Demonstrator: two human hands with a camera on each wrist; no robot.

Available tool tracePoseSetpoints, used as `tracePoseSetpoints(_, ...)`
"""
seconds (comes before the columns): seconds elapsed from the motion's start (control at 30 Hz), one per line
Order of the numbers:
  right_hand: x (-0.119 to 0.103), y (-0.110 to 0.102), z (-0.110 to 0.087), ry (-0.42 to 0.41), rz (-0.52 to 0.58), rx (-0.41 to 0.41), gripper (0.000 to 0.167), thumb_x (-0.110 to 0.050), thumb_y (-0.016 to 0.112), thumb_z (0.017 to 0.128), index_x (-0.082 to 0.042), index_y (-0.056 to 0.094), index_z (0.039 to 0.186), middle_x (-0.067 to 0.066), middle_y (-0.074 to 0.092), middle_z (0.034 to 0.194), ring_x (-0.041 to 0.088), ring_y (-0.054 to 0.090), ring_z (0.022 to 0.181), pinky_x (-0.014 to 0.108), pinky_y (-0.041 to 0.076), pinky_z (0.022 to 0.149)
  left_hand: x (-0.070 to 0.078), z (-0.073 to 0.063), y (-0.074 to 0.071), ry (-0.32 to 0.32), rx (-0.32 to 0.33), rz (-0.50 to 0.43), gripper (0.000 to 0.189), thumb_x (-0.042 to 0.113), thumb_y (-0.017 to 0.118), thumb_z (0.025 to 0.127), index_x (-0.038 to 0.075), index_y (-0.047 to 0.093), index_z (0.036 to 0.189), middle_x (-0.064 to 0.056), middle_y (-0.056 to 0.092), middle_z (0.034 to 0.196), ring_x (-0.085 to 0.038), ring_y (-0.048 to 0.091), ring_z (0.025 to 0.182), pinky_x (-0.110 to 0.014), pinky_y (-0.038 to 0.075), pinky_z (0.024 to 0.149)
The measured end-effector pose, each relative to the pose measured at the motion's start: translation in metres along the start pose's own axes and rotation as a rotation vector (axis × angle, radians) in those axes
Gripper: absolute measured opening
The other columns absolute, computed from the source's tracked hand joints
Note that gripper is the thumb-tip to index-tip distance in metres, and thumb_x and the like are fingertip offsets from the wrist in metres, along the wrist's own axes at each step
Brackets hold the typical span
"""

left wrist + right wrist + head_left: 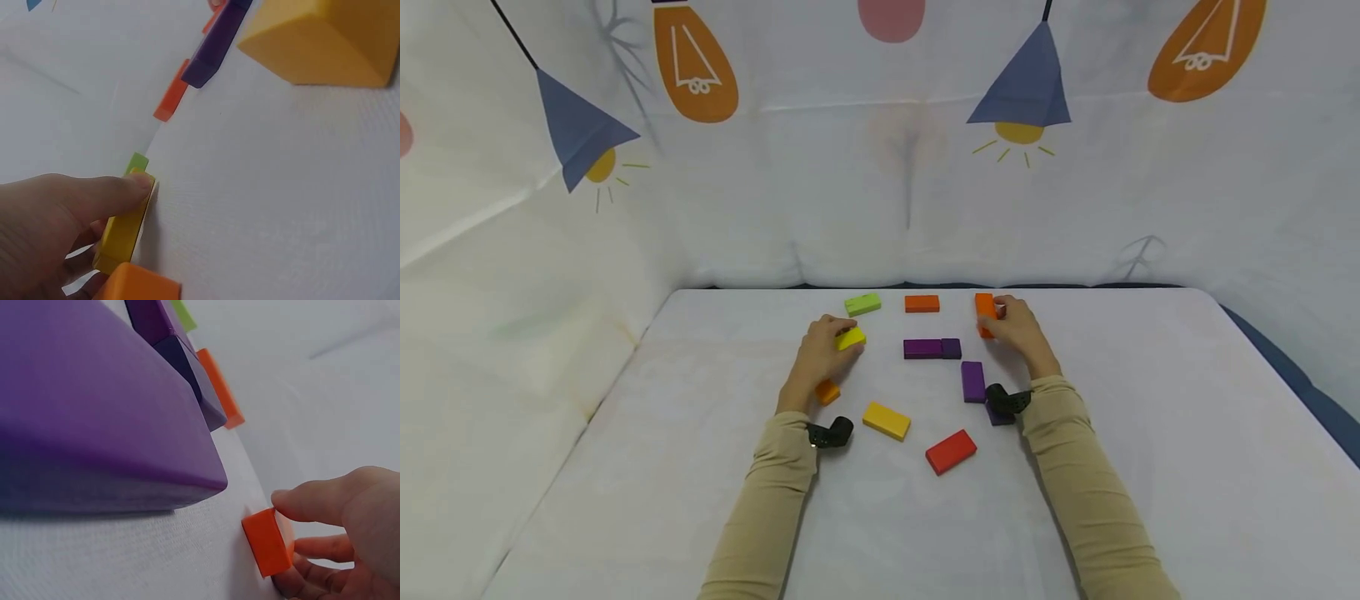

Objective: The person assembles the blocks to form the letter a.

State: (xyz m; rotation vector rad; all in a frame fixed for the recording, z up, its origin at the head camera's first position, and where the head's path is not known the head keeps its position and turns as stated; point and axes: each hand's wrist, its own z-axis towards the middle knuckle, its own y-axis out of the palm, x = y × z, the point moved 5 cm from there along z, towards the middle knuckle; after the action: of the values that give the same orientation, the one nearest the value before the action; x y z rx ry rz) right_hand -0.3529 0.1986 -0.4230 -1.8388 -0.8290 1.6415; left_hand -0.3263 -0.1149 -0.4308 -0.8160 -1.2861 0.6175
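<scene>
My left hand (818, 358) pinches a yellow block (851, 337) between thumb and fingers, left of centre on the table. A lime green block (862, 304) lies just beyond it. Close to the left wrist, an orange-yellow block (828, 392) is partly covered by the hand. At the right, my right hand (1026, 333) holds an orange block (985, 312) by its sides near the far edge. In the right wrist view the thumb presses one side of that orange block (267, 544), with fingers at the other side.
Between the hands lie another orange block (922, 304) and two purple blocks end to end (922, 349). An upright-lying purple block (973, 382) touches or nears a dark purple one (1000, 415) under the right wrist camera. Nearer are a yellow block (886, 421) and a red block (951, 452).
</scene>
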Motion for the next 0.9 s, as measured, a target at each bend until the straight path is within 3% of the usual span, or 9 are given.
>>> tracePoseSetpoints(0.43,-0.0052,0.0036,-0.0064,0.064,-0.019,0.002,0.069,-0.031,0.051,0.094,0.006,0.024,0.145,0.030,0.038,0.132,0.038,0.044,0.111,0.050,0.040,0.103,-0.0008,-0.0012,-0.0019,-0.023,-0.015,0.010,0.045,0.025,0.067,0.088,0.011,0.058,0.129,-0.015,0.052,0.128,-0.031,0.047,0.119,-0.044,0.040,0.104)
tracePoseSetpoints(0.9,-0.0057,0.0052,-0.0026,0.059,-0.073,0.015,0.066,-0.030,0.051,0.092,0.008,0.029,0.142,0.030,0.038,0.130,0.038,0.044,0.110,0.051,0.039,0.100,-0.0023,-0.0011,-0.0036,-0.024,-0.004,-0.011,0.042,0.022,0.068,0.087,0.010,0.061,0.126,-0.015,0.053,0.126,-0.030,0.047,0.117,-0.043,0.040,0.104)
